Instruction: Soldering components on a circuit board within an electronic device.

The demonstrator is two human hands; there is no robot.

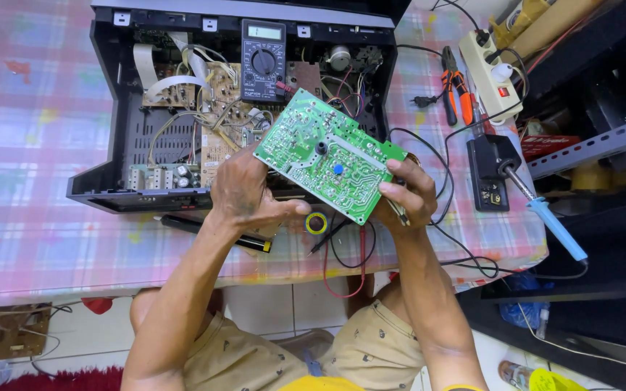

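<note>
- The big black case point(103, 108) sits open on the checked tablecloth point(30, 145) (its lid is off). Inside are about three tan circuit boards, many thin wires and one black meter point(263, 49) with a round dial.
- One green circuit board point(327, 153) is held up over the front of the case, tilted, its solder side facing up.
- The left hand point(244, 195) is curled around the board's near left corner.
- The right hand point(405, 195) grips the board's right edge, fingers bent over the top, and seems to pinch a thin probe too.
- One small yellow tape roll point(316, 223) lies under the board.
- To the right are one blue-handled soldering iron point(552, 224), one pair of orange pliers point(456, 90) and one white power strip point(488, 72).
</note>
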